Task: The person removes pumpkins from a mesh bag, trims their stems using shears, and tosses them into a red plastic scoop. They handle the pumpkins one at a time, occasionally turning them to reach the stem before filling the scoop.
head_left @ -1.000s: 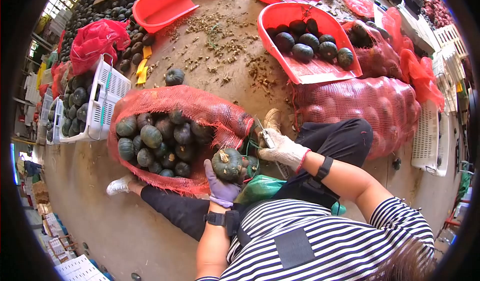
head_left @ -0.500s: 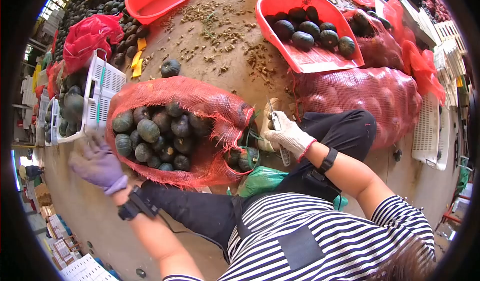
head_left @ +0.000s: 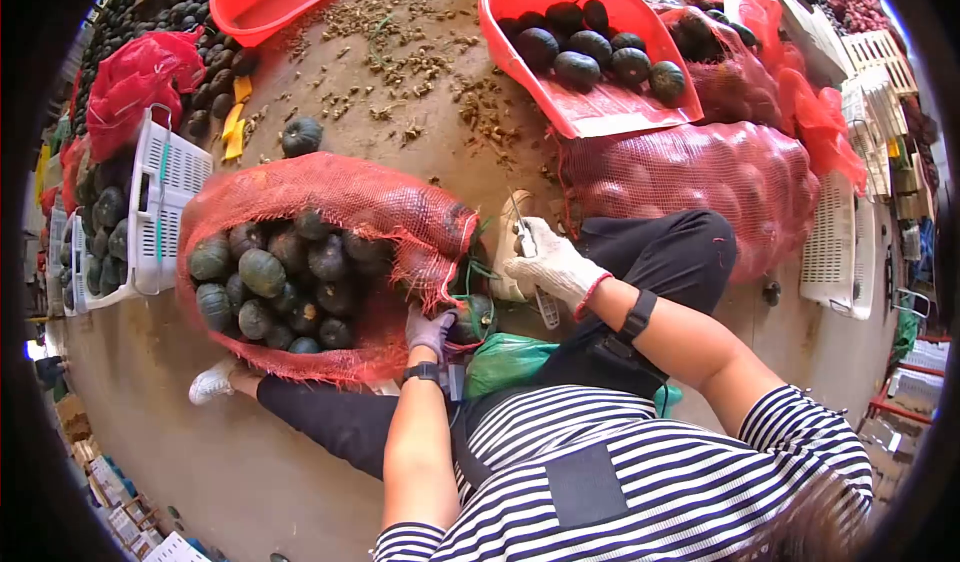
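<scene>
Left hand (head_left: 428, 330): set at frayed edge of red mesh sack (head_left: 325, 187); grip cannot be determined. Right hand (head_left: 555, 264): grip wrapped round knife (head_left: 526, 239). Kabocha squashes (head_left: 261, 273): contained in red mesh sack; judged heavy, hard, smooth; best cupped from below.

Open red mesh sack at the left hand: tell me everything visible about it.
The sack looks like woven plastic netting, red-orange and see-through in places. It lies on the floor with a wide opening that shows many dark green, ribbed squashes piled inside. The opening's edge is ragged, with loose frayed strands, mostly toward the right. The mesh bulges over its contents along the far side. The gloved left hand is at its near right end; whether it grips the mesh is unclear.
</scene>
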Demonstrator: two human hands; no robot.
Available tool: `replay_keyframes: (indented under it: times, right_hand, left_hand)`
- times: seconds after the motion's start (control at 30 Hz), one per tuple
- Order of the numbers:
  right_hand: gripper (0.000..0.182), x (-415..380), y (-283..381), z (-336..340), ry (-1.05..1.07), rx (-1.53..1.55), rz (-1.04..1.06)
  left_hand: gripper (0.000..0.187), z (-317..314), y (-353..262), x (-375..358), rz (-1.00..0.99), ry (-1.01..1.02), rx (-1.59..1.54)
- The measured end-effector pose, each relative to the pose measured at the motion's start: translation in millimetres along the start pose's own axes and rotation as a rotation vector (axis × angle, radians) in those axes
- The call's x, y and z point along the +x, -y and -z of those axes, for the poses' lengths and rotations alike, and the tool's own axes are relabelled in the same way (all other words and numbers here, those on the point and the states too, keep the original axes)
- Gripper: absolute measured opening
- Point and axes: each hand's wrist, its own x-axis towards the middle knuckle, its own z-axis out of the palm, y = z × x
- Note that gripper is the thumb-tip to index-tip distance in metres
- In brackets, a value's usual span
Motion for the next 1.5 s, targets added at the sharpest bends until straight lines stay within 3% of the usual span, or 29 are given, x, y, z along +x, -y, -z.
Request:
replay_keyframes:
  times: [0.07,0.1,0.13,0.2,0.3,0.4,0.47,0.53,0.6,0.67,0.8,0.83,0.9,0.93,0.97,1.0,1.03,1.07,1.1,1.13,1.17,1.2,1.23,1.33,1.4,1.47,1.5]
  right_hand:
    - [0.071,1.9,-1.2,-0.8,-0.018,0.027,-0.003]
    - [0.07,1.9,-1.1,-0.6,-0.015,0.022,0.003]
    - [0.07,1.3,-1.0,-1.0,-0.008,0.018,0.007]
    - [0.07,-8.9,11.1,1.6,0.06,0.087,0.001]
    - [0.069,-14.4,17.6,-0.5,0.117,0.057,-0.054]
    - [0.07,-13.8,14.9,-4.0,0.174,0.055,0.024]
    - [0.068,-13.1,13.7,-5.3,0.167,0.017,0.032]
    - [0.068,-11.1,11.3,-4.9,0.144,-0.023,0.022]
    - [0.074,-16.5,11.5,-1.0,0.154,0.039,-0.039]
    - [0.077,-11.3,2.4,0.6,0.093,0.018,0.015]
    - [0.077,-11.4,5.7,2.9,0.113,0.045,0.024]
    - [0.069,-14.4,10.2,0.8,0.151,0.146,0.005]
    - [0.058,-19.7,21.1,-0.2,0.241,0.054,0.055]
    - [0.052,-20.6,26.4,0.1,0.276,0.004,0.082]
    - [0.046,-23.7,27.6,-2.6,0.408,0.14,0.112]
    - [0.039,-27.1,22.9,0.6,0.489,0.262,0.14]
    - [0.03,-21.7,6.9,-13.1,0.539,0.573,0.163]
    - [0.029,-46.8,35.3,10.5,0.661,0.808,-0.148]
    - [0.031,-49.1,37.2,9.8,0.704,0.931,-0.12]
    - [0.034,-30.0,16.9,-22.0,0.731,0.954,-0.006]
    - [0.032,-10.7,-0.1,-35.1,0.839,0.826,0.027]
    - [0.022,-28.0,8.5,-41.8,0.676,0.998,0.129]
    - [0.023,-23.8,-3.6,-53.4,0.658,1.068,0.022]
    - [0.045,-37.2,2.1,-11.3,0.761,1.456,-0.329]
    - [0.056,-45.0,31.5,21.8,0.539,1.58,-0.148]
    - [0.053,-29.1,44.3,50.1,0.478,1.751,0.138]
    - [0.049,-15.1,47.9,63.7,0.335,1.77,0.255]
  left_hand:
    - [0.077,27.4,3.5,1.9,-0.046,0.034,0.136]
    - [0.069,52.3,-23.7,-24.0,-0.036,0.05,0.131]
    - [0.062,69.8,-13.7,-27.6,0.002,0.205,-0.158]
    - [0.052,113.8,-10.6,-63.3,0.054,0.323,-0.554]
    - [0.06,143.8,1.5,-112.3,0.124,0.306,-1.076]
    - [0.061,147.7,-15.0,-142.9,-0.019,0.226,-1.051]
    - [0.066,138.5,-32.6,-153.5,-0.113,0.441,-1.165]
    - [0.071,133.6,-61.3,-154.9,0.08,1.084,-1.734]
    - [0.086,112.7,-57.2,-159.3,0.042,1.048,-1.849]
    - [0.09,116.0,-120.1,-193.4,-0.075,0.805,-1.794]
    - [0.086,121.7,-96.1,-185.4,0.141,0.885,-1.698]
    - [0.088,119.4,-92.6,-183.8,0.111,0.851,-1.674]
    - [0.092,114.0,-91.0,-180.6,0.043,0.79,-1.626]
    - [0.09,115.9,-90.2,-184.4,0.037,0.603,-1.527]
    - [0.088,118.5,-89.5,-191.1,0.034,0.452,-1.423]
    - [0.085,110.7,-96.7,-189.1,0.015,0.468,-1.429]
    - [0.081,102.5,-104.2,-187.0,-0.004,0.485,-1.434]
    - [0.076,100.9,-108.0,-176.5,-0.035,0.605,-1.527]
    - [0.074,99.0,-104.3,-166.0,-0.103,0.736,-1.495]
    - [0.071,103.4,-103.4,-160.1,-0.153,0.831,-1.453]
    - [0.071,100.1,-118.8,-153.4,-0.153,0.747,-1.325]
    - [0.071,94.8,-137.6,-151.1,-0.152,0.66,-1.204]
    - [0.071,87.3,-158.2,-149.5,-0.152,0.571,-1.084]
    - [0.066,68.5,-238.8,-145.9,-0.185,0.699,-0.615]
    - [0.065,66.9,-281.5,-153.5,-0.377,0.615,-0.639]
    - [0.069,61.5,-309.4,-156.6,-0.525,0.496,-0.753]
    - [0.072,60.4,-318.2,-157.3,-0.582,0.423,-0.844]
